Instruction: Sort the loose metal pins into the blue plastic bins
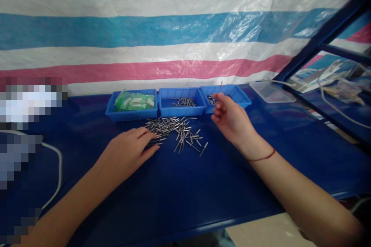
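Observation:
A loose pile of metal blind rivets (168, 125) lies on the blue table in front of the bins. My left hand (130, 144) rests at the pile's left edge, thumb and fingers apart, its fingertips beside or on some rivets. Raised to the right of the pile, my right hand (232, 117) pinches a single blind rivet (222, 85) that points upward. That hand is in front of the right blue bin (242, 98), which has more rivets partly hidden behind my fingers. Another heap of rivets sits inside the middle blue bin (166, 104).
The left blue bin (130, 115) contains green plastic packets (136, 102) with white pieces. A clear plastic lid or tray (274, 92) lies right of the bins. White cables (59, 162) run at both sides. Behind stands a striped plastic sheet (145, 31); a dark frame (319, 38) slants at right.

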`<state>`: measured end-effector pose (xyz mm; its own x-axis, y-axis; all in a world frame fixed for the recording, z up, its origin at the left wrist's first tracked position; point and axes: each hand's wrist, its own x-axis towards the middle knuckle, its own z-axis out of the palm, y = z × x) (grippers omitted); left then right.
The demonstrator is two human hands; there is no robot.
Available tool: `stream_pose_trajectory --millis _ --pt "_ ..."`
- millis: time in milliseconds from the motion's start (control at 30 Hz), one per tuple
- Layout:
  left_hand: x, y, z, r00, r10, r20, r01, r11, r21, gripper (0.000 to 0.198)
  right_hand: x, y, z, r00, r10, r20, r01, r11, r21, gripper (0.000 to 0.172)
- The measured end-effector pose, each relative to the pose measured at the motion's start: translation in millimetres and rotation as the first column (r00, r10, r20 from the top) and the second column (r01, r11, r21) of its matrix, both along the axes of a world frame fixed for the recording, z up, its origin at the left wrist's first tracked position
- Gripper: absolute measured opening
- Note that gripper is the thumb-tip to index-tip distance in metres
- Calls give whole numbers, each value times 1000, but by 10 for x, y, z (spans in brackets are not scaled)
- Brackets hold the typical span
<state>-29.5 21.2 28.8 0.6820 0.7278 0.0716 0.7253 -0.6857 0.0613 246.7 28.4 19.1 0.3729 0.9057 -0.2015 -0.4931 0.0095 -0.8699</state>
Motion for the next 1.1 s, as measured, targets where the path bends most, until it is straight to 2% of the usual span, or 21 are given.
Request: stream_pose_trajectory --millis 133,333,500,667,700,767,833,900,1000,1100 --pt "6 29 3 999 -11 -46 8 998 -68 22 84 38 14 997 6 -75 -9 999 -36 16" --pt "32 54 -41 998 -1 -62 -6 995 -103 22 -167 -110 -6 968 250 -35 -251 967 -36 15" --pt "47 70 -104 993 -38 -109 30 996 -79 23 -336 -218 -47 919 375 124 -371 927 -53 17" --pt "67 59 -181 991 -10 -133 13 1000 16 29 -405 -266 -66 830 412 377 -419 905 -67 21" --pt "68 55 -191 993 -7 -114 11 999 36 32 -415 -275 -70 789 412 455 -433 899 -64 22" --pt "71 45 -202 998 -26 -60 30 998 61 38 -433 -301 -83 655 387 649 -482 875 -36 22" --pt "82 26 -197 997 -77 20 75 995 65 41 -455 -339 -102 463 292 837 -541 841 6 19" --pt "110 -7 -178 985 -126 120 121 991 48 43 -476 -379 -119 259 158 953 -595 803 29 25" --pt "168 -79 -124 963 -119 241 133 990 -45 45 -495 -415 -123 3 -41 999 -676 737 32 28" --pt "206 -135 -67 942 -20 336 91 976 -196 48 -486 -410 -106 -140 -195 971 -721 692 35 24"
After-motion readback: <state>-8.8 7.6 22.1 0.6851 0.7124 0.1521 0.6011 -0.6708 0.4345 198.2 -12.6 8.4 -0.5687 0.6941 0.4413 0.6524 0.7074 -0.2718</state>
